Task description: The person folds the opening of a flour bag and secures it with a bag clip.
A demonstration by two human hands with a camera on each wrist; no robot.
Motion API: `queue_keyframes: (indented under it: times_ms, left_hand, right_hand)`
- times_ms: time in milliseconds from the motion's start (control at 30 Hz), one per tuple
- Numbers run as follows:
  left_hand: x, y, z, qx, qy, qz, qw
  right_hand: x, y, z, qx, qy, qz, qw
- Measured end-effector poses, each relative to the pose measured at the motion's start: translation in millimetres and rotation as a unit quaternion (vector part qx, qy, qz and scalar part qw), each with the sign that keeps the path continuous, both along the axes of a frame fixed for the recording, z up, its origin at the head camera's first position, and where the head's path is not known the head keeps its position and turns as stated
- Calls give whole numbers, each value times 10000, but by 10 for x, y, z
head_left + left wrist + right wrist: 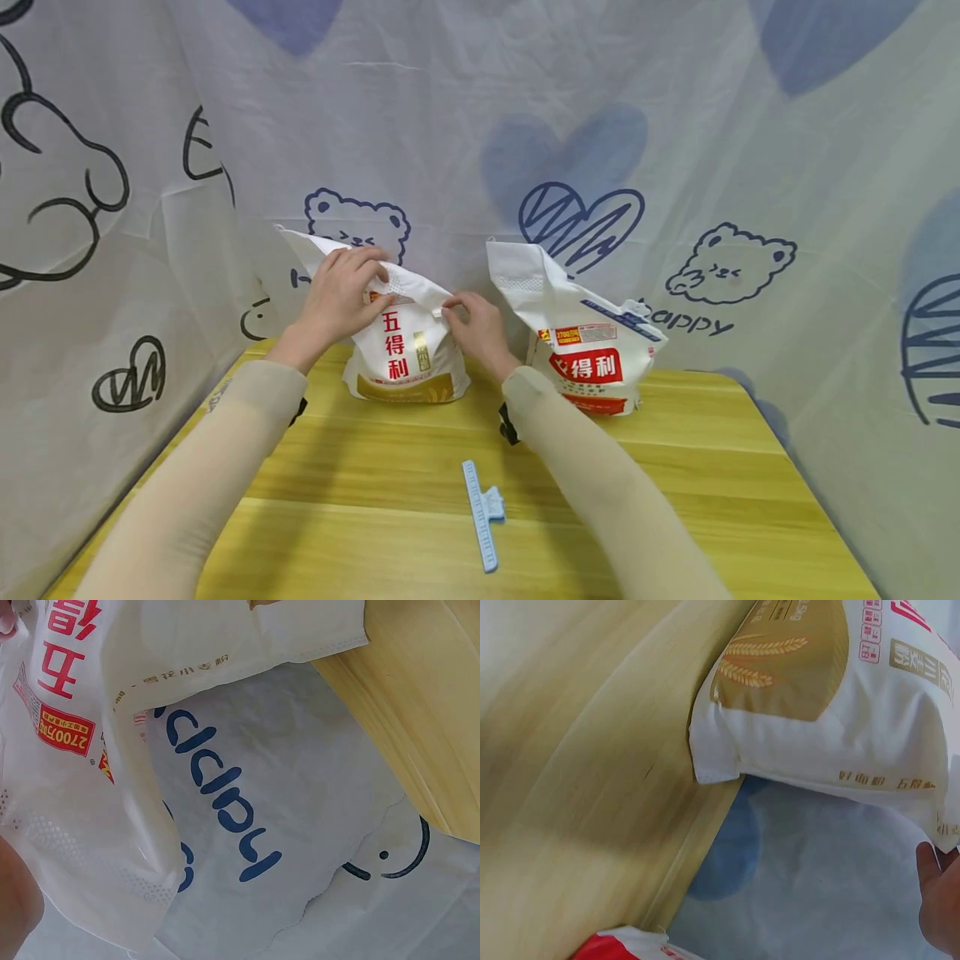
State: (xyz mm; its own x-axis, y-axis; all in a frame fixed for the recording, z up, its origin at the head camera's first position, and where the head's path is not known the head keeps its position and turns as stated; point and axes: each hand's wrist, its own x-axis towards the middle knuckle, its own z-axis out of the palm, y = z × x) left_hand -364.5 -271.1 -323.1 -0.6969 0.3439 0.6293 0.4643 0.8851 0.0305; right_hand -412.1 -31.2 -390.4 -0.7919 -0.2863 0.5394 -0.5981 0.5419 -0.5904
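Observation:
A white flour bag with red lettering and a gold base panel point(408, 367) stands at the back of the table, its top folded over and slanting down to the right. My left hand point(347, 287) grips the folded top from above, fingers behind it and thumb in front. At the fold's lower right end, my right hand point(480, 332) pinches the bag's edge. The left wrist view shows the bag's side point(67, 787) with part of the left hand point(16, 900) at the edge. In the right wrist view, fingers of the right hand point(939, 900) touch a corner.
To the right stands another flour bag with red panels point(592, 371), its top folded down and a pale clip point(633, 312) at the fold. A light blue sealing clip point(482, 517) lies on the wooden table point(375, 533) nearer me. Printed white cloth point(435, 108) hangs behind.

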Motion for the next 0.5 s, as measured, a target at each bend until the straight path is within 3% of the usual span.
queue_keyframes:
  times_ms: [233,500]
  left_hand:
    - [-36,41,-9,265,306,-22,9992]
    - [-60,75,50,502,280,131,9983]
  right_hand:
    - [26,-16,-49,-856,-320,-139,9957]
    - [12,-31,-77,-1208,-418,-28,9918]
